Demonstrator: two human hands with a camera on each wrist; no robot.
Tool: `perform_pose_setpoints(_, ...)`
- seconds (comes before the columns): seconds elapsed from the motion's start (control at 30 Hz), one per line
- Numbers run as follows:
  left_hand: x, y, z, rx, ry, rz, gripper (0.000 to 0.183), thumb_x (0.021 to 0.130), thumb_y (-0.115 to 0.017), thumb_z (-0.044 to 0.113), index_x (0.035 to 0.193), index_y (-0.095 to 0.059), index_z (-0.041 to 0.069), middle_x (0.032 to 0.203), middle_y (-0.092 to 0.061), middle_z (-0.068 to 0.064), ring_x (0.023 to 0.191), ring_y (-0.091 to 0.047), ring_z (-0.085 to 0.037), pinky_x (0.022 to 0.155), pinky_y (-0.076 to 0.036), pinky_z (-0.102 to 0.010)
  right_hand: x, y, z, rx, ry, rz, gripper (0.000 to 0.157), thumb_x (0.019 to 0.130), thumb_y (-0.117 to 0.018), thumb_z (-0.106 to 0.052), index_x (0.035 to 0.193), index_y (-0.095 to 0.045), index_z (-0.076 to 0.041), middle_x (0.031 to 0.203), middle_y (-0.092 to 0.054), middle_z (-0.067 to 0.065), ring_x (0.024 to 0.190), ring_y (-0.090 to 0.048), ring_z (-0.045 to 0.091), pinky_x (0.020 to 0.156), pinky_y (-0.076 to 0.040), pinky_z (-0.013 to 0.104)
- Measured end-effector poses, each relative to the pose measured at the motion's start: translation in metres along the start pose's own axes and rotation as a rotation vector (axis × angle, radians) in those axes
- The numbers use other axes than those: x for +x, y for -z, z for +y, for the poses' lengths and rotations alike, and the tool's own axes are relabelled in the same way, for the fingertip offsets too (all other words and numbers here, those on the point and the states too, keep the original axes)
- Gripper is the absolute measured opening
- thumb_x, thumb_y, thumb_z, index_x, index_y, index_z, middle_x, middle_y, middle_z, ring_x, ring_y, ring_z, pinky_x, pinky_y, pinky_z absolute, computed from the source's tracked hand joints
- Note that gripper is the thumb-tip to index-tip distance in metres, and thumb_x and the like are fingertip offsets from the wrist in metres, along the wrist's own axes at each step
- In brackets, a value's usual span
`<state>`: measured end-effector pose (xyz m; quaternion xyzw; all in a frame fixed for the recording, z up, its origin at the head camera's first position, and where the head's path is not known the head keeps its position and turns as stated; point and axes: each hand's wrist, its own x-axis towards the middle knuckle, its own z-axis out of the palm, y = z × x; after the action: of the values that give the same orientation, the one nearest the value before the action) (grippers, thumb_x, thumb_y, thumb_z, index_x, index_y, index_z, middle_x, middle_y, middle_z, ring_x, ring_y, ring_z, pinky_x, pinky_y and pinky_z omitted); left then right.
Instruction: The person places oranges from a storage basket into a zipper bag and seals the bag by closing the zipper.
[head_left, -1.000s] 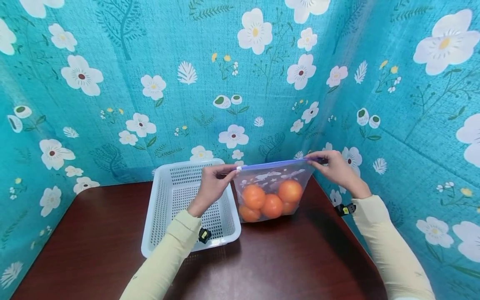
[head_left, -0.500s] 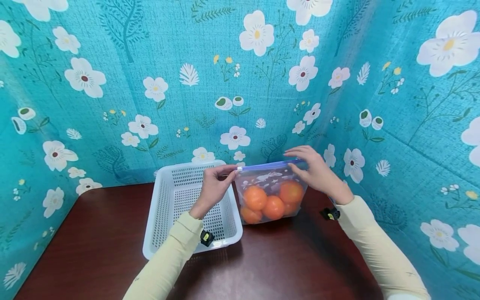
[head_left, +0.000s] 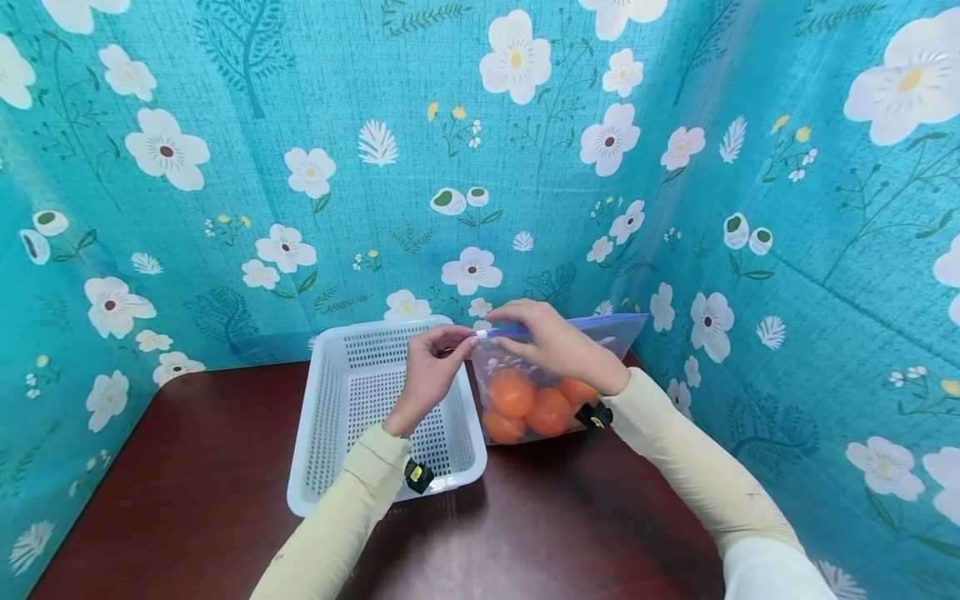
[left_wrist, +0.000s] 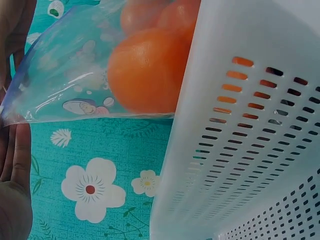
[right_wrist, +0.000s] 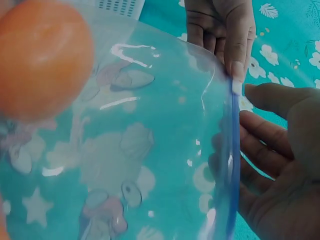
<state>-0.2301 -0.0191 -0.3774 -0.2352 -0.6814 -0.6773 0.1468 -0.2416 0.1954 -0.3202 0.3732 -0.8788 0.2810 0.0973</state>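
Note:
A clear zip bag with a purple zip edge and printed figures stands on the table, holding several oranges. My left hand pinches the bag's left top corner, beside the white zip slider. Close to that corner is my right hand, its thumb and fingers apart. In the right wrist view, its thumb lies just short of the slider, while some fingertips show through the plastic behind the zip edge. My right hand and wrist cover part of the bag and oranges in the head view.
A white perforated plastic basket stands left of the bag, its right wall close to it. My left forearm crosses over the basket. The dark brown table meets a blue flowered cloth at the back and right.
My right hand has let go of the bag's right top corner and moved left along the zip edge to the slider end. My left hand keeps its pinch on the left corner.

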Motion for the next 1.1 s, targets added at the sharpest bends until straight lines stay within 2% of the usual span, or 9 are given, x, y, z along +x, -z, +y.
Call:
perform_pose_setpoints(0.1,0.002,0.001,-0.01,0.008,0.004,0.003,0.014,0.094,-0.07,0.003,0.105,-0.074,-0.005,0.101,-0.075,-0.022,0.088,-0.074,-0.031,0.078,-0.061,-0.024,0.008,-0.004,0.0,0.026,0.002,0.004,0.023,0.095,-0.073,-0.013,0.117,-0.073,-0.005,0.111,-0.073,0.008,0.102,-0.068,0.021,0.092,-0.058,0.042)
perform_pose_setpoints(0.17,0.002,0.0,-0.01,0.015,0.003,0.003,0.014,0.094,-0.071,0.003,0.105,-0.074,-0.005,0.101,-0.075,-0.021,0.088,-0.074,-0.024,0.079,-0.061,-0.024,0.011,-0.006,0.001,0.066,-0.002,0.005,0.018,0.095,-0.073,-0.013,0.111,-0.075,-0.006,0.105,-0.075,0.006,0.094,-0.069,0.018,0.086,-0.06,0.041)
perform_pose_setpoints(0.3,-0.001,-0.001,0.007,0.008,0.017,-0.002,0.016,0.094,-0.07,-0.001,0.107,-0.073,-0.009,0.103,-0.074,-0.025,0.09,-0.074,-0.015,0.083,-0.06,-0.026,0.016,-0.007,0.002,0.116,-0.012,-0.01,0.014,0.093,-0.075,-0.012,0.107,-0.077,-0.009,0.098,-0.075,0.001,0.088,-0.069,0.013,0.083,-0.061,0.041)
perform_pose_setpoints(0.43,-0.002,0.0,0.01,-0.014,0.03,0.002,0.015,0.093,-0.07,-0.002,0.106,-0.074,-0.01,0.103,-0.074,-0.025,0.088,-0.073,-0.008,0.083,-0.06,-0.027,0.02,-0.006,0.001,0.121,-0.01,-0.022,0.013,0.091,-0.076,-0.009,0.104,-0.078,-0.01,0.095,-0.076,0.0,0.085,-0.07,0.012,0.082,-0.062,0.038)
perform_pose_setpoints(0.67,-0.002,0.0,0.01,-0.005,0.019,0.011,0.014,0.093,-0.069,-0.003,0.104,-0.074,-0.01,0.102,-0.074,-0.026,0.085,-0.074,-0.013,0.08,-0.061,-0.025,0.026,-0.003,0.0,0.119,-0.01,-0.069,0.012,0.091,-0.077,-0.01,0.102,-0.079,-0.01,0.093,-0.076,-0.002,0.079,-0.069,0.009,0.075,-0.061,0.026)
perform_pose_setpoints(0.93,-0.002,-0.002,0.014,0.022,-0.016,0.013,0.012,0.092,-0.068,-0.007,0.102,-0.074,-0.011,0.099,-0.074,-0.026,0.089,-0.074,-0.039,0.077,-0.061,-0.024,0.032,0.004,0.004,0.131,0.022,-0.135,0.01,0.09,-0.075,-0.007,0.096,-0.08,-0.013,0.088,-0.076,-0.003,0.071,-0.067,0.009,0.07,-0.06,0.026)
perform_pose_setpoints(1.1,-0.004,-0.002,0.016,0.05,-0.02,0.006,0.011,0.092,-0.068,-0.007,0.101,-0.074,-0.012,0.099,-0.074,-0.026,0.091,-0.073,-0.042,0.077,-0.061,-0.025,0.033,0.009,0.007,0.151,0.049,-0.19,0.014,0.091,-0.071,-0.006,0.093,-0.081,-0.015,0.084,-0.076,-0.001,0.064,-0.064,0.011,0.062,-0.058,0.028)
